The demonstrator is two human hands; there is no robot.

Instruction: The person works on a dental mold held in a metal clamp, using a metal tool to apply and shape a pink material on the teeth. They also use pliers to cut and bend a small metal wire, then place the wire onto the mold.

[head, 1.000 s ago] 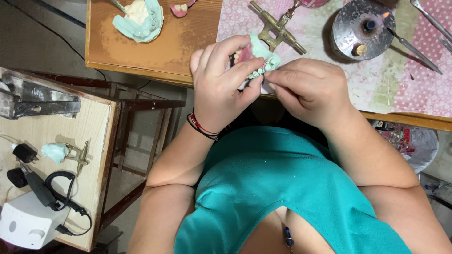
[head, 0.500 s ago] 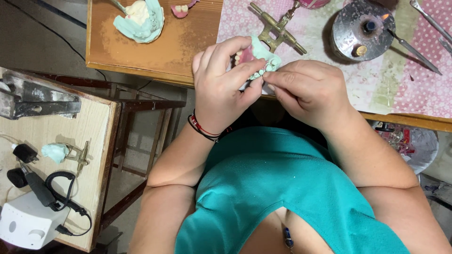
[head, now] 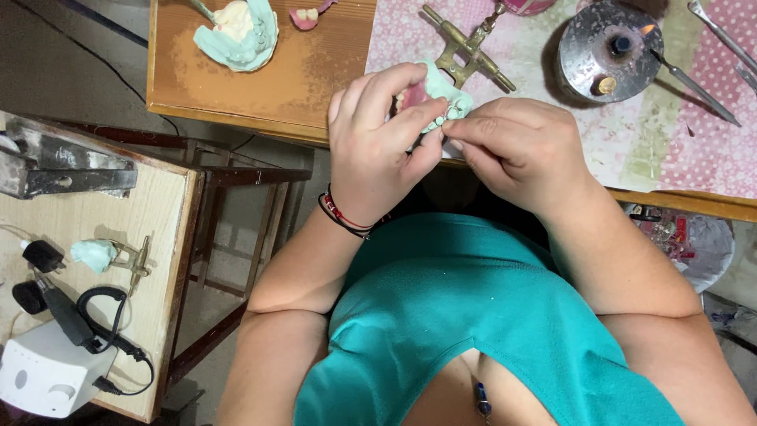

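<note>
I am looking straight down at my own two bare hands, raised just above the near edge of a wooden workbench (head: 236,87). My left hand (head: 378,138) is closed around a pale green dental cast (head: 445,99) with pink wax on it, thumb and fingers wrapped round its side. My right hand (head: 516,146) is pinched shut at the cast's front edge; whatever sits between those fingertips is too small to tell, perhaps a single tooth or just the wax rim. The cast is in the air between my hands, not resting on anything.

Beyond my hands, on a pink dotted cloth (head: 694,150), lies a brass articulator frame (head: 469,49), close behind the cast. To its right stands a round metal burner (head: 607,51) with a small flame at its top edge, and a slim metal instrument (head: 694,83) lies beside it. Far left on the bench sits another green cast (head: 236,35). On a side table (head: 158,237) to my left are a white motor unit (head: 43,367) with a black handpiece.

The likely risks, as I judge them: squeezing too hard could deform the soft wax, and since I hold the cast past the bench edge, a slip would drop it to the floor. The lit flame is near my right forearm's path.
</note>
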